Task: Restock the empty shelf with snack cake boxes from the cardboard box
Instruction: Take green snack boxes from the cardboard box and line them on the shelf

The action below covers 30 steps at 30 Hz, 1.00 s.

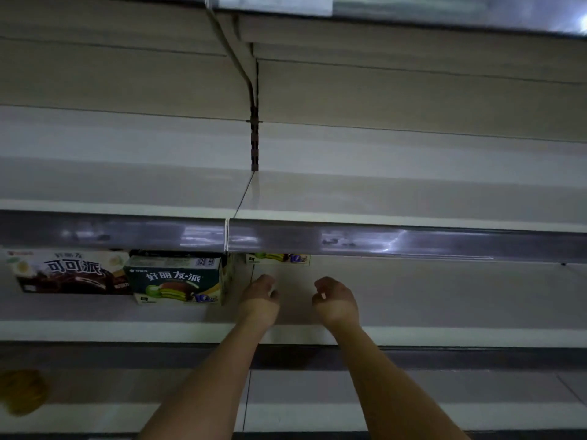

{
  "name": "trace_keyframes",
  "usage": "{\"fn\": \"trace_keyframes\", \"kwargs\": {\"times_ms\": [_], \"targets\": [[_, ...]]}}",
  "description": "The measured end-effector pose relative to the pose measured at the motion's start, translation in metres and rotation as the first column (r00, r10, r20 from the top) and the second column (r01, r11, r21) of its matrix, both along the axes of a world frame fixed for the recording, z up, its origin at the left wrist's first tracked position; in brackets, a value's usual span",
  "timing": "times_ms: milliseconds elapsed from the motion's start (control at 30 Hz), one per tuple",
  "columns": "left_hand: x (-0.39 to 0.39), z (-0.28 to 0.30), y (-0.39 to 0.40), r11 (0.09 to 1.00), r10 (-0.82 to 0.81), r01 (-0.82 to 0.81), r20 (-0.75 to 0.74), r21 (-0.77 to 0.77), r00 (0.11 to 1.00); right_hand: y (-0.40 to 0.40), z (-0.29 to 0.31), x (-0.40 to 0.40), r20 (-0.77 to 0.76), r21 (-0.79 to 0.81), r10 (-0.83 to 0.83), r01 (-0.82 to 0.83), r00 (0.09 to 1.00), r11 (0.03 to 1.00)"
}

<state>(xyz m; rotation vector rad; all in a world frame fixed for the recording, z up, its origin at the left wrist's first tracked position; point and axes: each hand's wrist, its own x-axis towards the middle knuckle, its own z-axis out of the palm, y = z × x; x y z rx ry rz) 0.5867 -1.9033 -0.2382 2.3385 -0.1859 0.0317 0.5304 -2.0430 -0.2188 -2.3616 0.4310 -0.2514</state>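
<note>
Boxes: a green one [176, 277] sits at nine o'clock of your left hand [261, 292], another [278, 258] at twelve, half hidden. Both hands (right [335, 298]) hang loosely curled, holding nothing. Likely light, stiff card; grip opposite side faces, not the crushable corners.

At lower left, the brown snack cake box [68, 271] is showing "可可派"; the green snack cake box [176, 280] beside it is showing "好丽友·派".

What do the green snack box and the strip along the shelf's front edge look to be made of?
Green snack box: printed paperboard, slightly glossy, judging by its sharp folded edges and barcode panel. Front strip: likely clear or grey glossy plastic, since it shows streaky light reflections; metal cannot be excluded.
</note>
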Motion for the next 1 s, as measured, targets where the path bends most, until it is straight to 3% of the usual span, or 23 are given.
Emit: {"fn": "trace_keyframes", "kwargs": {"times_ms": [133, 300, 600, 800, 1000], "targets": [[-0.034, 0.001, -0.003, 0.997, -0.057, 0.052, 0.083, 0.064, 0.995, 0.0, -0.004, -0.029, 0.037, -0.006, -0.023, 0.023, 0.999, 1.0], [-0.069, -0.001, -0.012, 0.992, -0.126, 0.124, 0.115, 0.029, 0.985, -0.001, -0.003, -0.07, 0.032, -0.027, -0.094, 0.095, 0.995, 0.995], [-0.12, -0.008, -0.019, 0.939, -0.338, 0.344, 0.139, -0.021, 0.931, 0.013, -0.005, -0.153, 0.058, 0.005, -0.343, 0.343, 0.938, 0.939], [-0.178, -0.024, -0.019, 0.851, -0.525, 0.525, 0.056, 0.02, 0.849, 0.036, -0.029, -0.23, 0.025, -0.013, -0.512, 0.513, 0.859, 0.859], [-0.248, -0.04, -0.027, 0.7, -0.714, 0.714, 0.007, 0.007, 0.7, 0.047, -0.042, -0.315, -0.055, -0.008, -0.688, 0.689, 0.724, 0.725]]}}
